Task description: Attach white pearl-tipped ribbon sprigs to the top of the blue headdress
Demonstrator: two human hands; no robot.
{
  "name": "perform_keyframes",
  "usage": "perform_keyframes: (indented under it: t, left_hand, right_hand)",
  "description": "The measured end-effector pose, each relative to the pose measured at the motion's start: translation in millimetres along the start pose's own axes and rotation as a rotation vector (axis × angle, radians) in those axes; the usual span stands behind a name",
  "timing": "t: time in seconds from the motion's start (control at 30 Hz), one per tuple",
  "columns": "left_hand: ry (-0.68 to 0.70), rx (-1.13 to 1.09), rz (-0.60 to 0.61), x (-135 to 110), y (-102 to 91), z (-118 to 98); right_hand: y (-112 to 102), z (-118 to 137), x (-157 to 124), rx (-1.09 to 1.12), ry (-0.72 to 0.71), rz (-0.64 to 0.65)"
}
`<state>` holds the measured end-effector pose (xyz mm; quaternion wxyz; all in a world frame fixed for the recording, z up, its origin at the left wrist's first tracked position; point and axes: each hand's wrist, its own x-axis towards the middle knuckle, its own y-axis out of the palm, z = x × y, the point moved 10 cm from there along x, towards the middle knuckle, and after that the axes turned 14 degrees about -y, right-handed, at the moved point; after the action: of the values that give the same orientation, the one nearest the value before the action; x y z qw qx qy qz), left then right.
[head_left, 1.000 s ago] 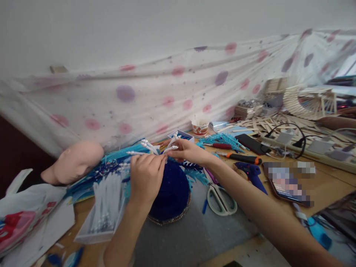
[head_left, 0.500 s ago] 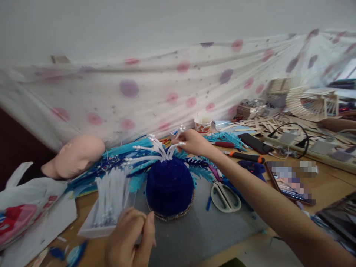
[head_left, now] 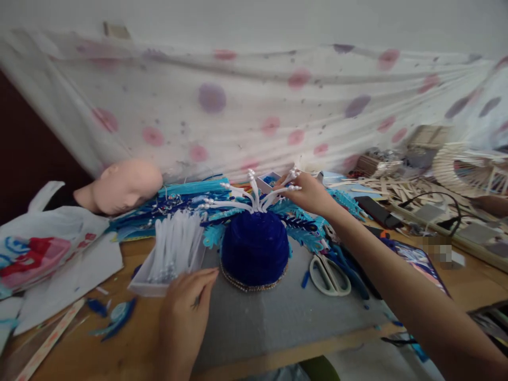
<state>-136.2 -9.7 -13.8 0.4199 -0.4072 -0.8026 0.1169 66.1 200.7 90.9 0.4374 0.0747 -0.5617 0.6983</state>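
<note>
A domed dark-blue velvet cap (head_left: 255, 251) with a beaded rim stands on a grey mat (head_left: 262, 323). White pearl-tipped stems (head_left: 254, 196) fan out from its top. Behind the cap's right side, my right hand (head_left: 307, 194) is closed by the rightmost stems and seems to pinch one; its fingertips are partly hidden. My left hand (head_left: 186, 312) rests apart from the cap, to its front left. Its fingers are bent and pressed together; whatever they may hold does not show. Beside it stands a white tray (head_left: 148, 288) of loose white pearl-tipped stems (head_left: 177, 238).
Scissors (head_left: 330, 275) lie right of the cap. Turquoise leaf-shaped trims (head_left: 305, 233) spread behind it, near a small box (head_left: 270, 181) of blue pieces. At left are a mannequin head (head_left: 127, 188) and a plastic bag (head_left: 47, 248). Wooden sticks (head_left: 381, 188) and a power strip (head_left: 444, 227) are at right.
The view has shifted, so the scene sits differently. My right hand and the nearby stems have moved outward to the right of the cap. My left hand's fingers have straightened somewhat.
</note>
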Motion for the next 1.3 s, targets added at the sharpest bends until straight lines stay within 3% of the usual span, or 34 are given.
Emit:
perform_keyframes:
  t: [0.27,0.43,0.57,0.73,0.87,1.07,1.3]
  left_hand:
    - [-0.077,0.198,-0.041,0.0,3.3,10.9]
    - [-0.204,0.041,-0.020,4.3,-4.1,3.6]
    - [-0.284,-0.114,0.114,5.9,9.0,1.5]
    - [-0.324,-0.265,0.189,6.9,21.3,3.9]
    - [-0.275,-0.346,0.225,12.3,22.1,-8.8]
    - [-0.131,-0.267,0.105,31.2,28.3,-38.4]
    - [-0.046,-0.099,-0.012,44.1,42.3,-41.0]
  right_hand:
    - [-1.5,-0.4,-2.9,-0.014,0.026,-0.054]
    - [-2.2,1.8,-4.8,-0.041,0.060,-0.055]
    - [-2.7,1.6,-7.6,-0.083,0.100,-0.034]
    - [-3.1,7.6,-7.0,-0.132,0.094,-0.013]
    - [-0.9,14.3,-1.1,-0.131,0.073,0.003]
    - [4.5,18.6,7.8,-0.089,0.028,0.101]
    - [7.2,17.4,11.2,-0.094,0.067,0.156]
